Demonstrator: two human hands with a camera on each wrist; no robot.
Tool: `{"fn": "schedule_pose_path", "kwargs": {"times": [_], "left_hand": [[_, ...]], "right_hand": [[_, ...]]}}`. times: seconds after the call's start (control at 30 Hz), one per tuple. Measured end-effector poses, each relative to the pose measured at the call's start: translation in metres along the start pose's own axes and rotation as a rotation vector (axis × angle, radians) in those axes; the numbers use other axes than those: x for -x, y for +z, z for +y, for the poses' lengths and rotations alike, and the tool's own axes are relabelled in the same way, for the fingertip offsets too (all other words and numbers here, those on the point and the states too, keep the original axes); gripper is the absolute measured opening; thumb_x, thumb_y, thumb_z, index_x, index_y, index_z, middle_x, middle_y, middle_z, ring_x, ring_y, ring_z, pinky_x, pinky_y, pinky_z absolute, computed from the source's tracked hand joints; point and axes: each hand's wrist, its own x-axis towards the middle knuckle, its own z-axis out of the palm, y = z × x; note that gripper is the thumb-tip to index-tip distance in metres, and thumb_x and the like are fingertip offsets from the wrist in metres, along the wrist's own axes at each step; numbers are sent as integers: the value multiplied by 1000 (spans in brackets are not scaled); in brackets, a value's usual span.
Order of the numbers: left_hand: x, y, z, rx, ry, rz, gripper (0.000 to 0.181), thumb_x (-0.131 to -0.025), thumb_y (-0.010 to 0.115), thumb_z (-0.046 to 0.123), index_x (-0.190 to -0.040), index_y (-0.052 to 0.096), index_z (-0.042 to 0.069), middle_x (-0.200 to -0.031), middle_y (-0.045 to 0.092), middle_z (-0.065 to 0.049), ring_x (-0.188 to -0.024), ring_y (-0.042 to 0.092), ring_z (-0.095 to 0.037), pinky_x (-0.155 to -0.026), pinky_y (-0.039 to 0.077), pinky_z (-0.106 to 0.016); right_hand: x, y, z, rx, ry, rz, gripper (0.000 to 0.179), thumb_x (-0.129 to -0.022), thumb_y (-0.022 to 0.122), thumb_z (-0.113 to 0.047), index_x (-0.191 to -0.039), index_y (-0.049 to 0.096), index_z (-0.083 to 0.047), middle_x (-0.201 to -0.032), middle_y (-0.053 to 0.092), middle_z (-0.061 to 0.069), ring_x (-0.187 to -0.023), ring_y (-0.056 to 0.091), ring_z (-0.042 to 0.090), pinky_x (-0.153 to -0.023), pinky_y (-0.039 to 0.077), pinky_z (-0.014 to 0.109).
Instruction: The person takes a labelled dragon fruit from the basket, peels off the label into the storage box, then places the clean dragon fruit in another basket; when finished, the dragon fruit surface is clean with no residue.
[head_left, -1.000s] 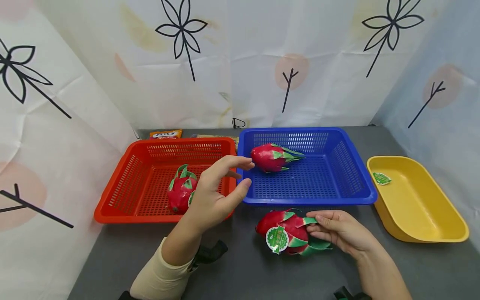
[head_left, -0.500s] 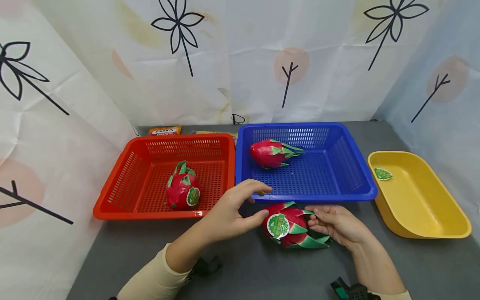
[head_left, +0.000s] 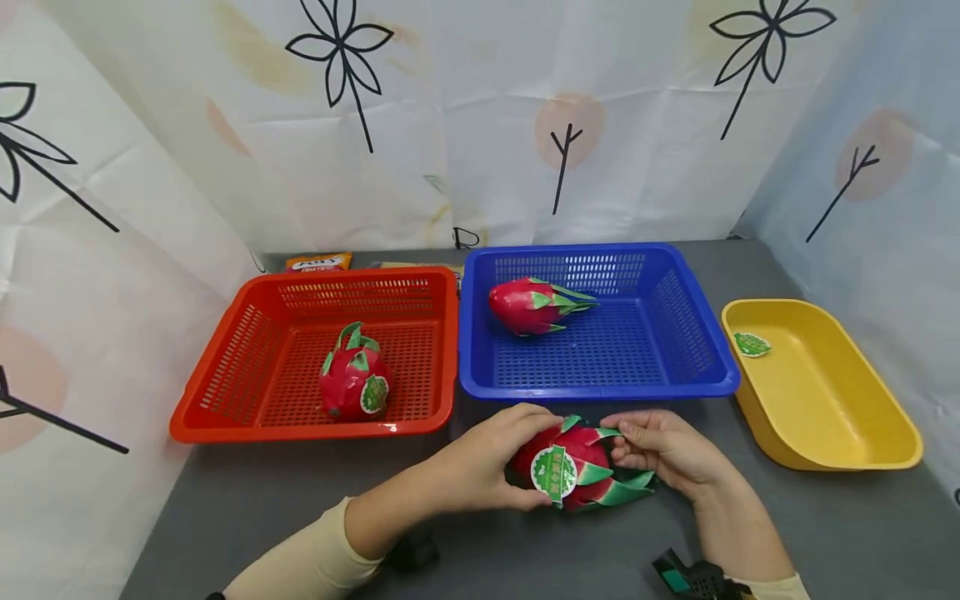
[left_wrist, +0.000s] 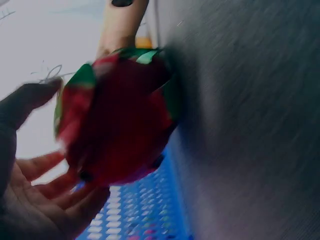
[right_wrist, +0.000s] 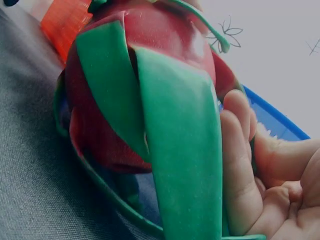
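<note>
A red dragon fruit (head_left: 588, 462) with green-tipped leaves and a round green-and-white sticker (head_left: 553, 473) lies over the grey table, in front of the blue basket. My right hand (head_left: 660, 446) pinches one of its leaves (head_left: 606, 432) at the leafy end. Around the rounded end comes my left hand (head_left: 487, 467), fingers over the far side and thumb on the near side by the sticker. The left wrist view shows the blunt end of the dragon fruit (left_wrist: 120, 120) between thumb and fingers. Broad green leaves (right_wrist: 180, 135) fill the right wrist view beside my right fingers (right_wrist: 237, 170).
A red basket (head_left: 217, 408) at left holds another dragon fruit (head_left: 352, 379). One more dragon fruit (head_left: 532, 307) lies in the blue basket (head_left: 592, 393). At right stands a yellow tub (head_left: 832, 400) with a green sticker (head_left: 752, 344). An orange packet (head_left: 318, 262) sits behind the red basket.
My left hand has come down and right, from over the red basket's edge onto the dragon fruit's rounded end. The right hand keeps its pinch on the leaf.
</note>
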Motion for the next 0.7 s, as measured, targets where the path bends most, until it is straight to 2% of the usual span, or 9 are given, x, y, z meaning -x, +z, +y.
{"fn": "schedule_pose_path", "kwargs": {"times": [0.07,0.17,0.37,0.5,0.7], "left_hand": [[-2,6,-3,-31,-27,-29,85,-83,88,30,-151,44,8,-148,47,-3,-136,45,-13,-107,44,-26],[-4,15,-8,-52,-43,-39,91,-81,89,31,-153,39,7,-150,45,-5,-138,44,-15,-110,42,-28],[-3,27,-18,-18,-35,28,97,-77,92,30,-155,37,9,-151,45,-5,-138,44,-15,-111,41,-30],[-3,31,-20,3,-23,57,95,-78,91,30,-154,38,10,-150,46,-3,-137,45,-14,-110,42,-30],[-3,32,-22,-8,-18,60,93,-79,90,32,-153,39,12,-149,45,-1,-135,46,-11,-108,43,-27]], "right_hand": [[0,0,0,-2,3,4,30,-109,44,-4,-118,72,-8,-95,72,5,-88,73,12,-82,59,27],[0,0,0,2,7,20,28,-109,46,-5,-118,72,-7,-95,72,5,-88,73,12,-82,59,27],[0,2,0,32,22,82,26,-109,48,-7,-115,73,-7,-96,72,6,-87,73,12,-80,59,27],[1,6,-2,153,3,141,24,-108,51,-10,-118,72,-3,-95,72,5,-83,72,11,-78,60,28],[5,16,-4,393,-23,260,42,-108,53,-15,-128,55,21,-97,70,9,-77,69,12,-73,61,31]]}}
